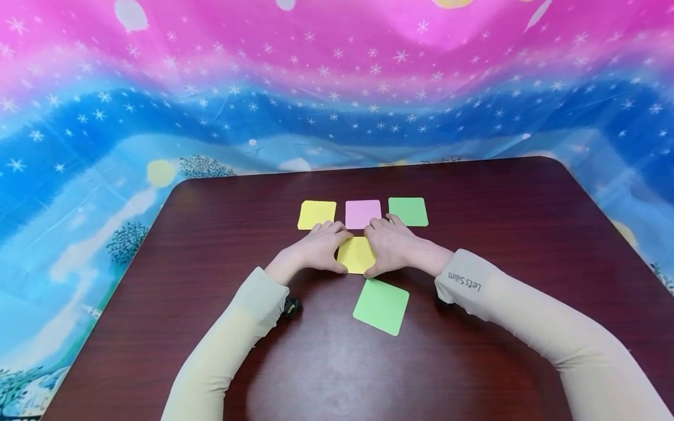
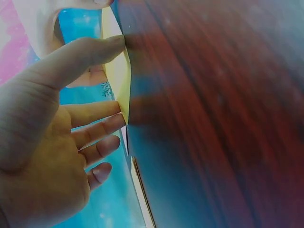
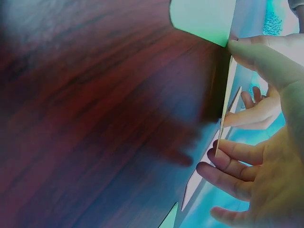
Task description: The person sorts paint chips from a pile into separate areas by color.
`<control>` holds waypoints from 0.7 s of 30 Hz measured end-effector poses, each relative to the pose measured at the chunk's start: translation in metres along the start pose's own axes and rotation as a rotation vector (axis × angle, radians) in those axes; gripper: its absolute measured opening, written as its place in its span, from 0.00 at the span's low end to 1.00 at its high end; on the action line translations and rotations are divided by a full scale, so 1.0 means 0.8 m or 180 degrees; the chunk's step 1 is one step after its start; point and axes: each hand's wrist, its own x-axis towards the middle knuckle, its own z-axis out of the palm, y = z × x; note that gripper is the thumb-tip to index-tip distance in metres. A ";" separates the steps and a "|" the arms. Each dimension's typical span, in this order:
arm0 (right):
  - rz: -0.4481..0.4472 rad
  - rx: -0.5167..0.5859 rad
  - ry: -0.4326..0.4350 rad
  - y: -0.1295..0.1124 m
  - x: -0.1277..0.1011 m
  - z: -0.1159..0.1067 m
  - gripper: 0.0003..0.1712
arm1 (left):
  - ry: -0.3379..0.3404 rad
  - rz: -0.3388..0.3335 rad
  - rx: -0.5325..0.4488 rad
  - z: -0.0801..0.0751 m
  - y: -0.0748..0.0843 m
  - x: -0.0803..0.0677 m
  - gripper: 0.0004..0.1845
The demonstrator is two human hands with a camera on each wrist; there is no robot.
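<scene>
A yellow square card (image 1: 355, 255) with rounded corners lies between my two hands at the middle of the table. My left hand (image 1: 320, 247) holds its left side, thumb at the near corner and index finger at the far one. On the opposite side my right hand (image 1: 392, 245) holds it the same way, the other fingers spread. In the left wrist view the yellow card (image 2: 118, 73) spans from thumb to index finger. Close in front of the right thumb lies a green card (image 1: 381, 307), turned at an angle.
Behind the hands, a row holds a yellow card stack (image 1: 317, 214), a pink card (image 1: 362, 214) and another green card (image 1: 409, 211). They lie on a dark reddish wooden table (image 1: 237, 204). A pink and blue snowflake-patterned cloth (image 1: 337, 99) hangs behind the table's far edge.
</scene>
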 end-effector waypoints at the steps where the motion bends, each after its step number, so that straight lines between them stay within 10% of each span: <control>1: 0.0002 -0.0004 0.0008 0.001 0.000 0.000 0.47 | 0.0004 0.0001 0.0000 0.000 -0.001 0.000 0.39; 21: -0.0081 0.0399 0.0408 0.017 0.037 -0.001 0.46 | 0.0431 -0.0166 0.0109 -0.017 -0.034 0.005 0.41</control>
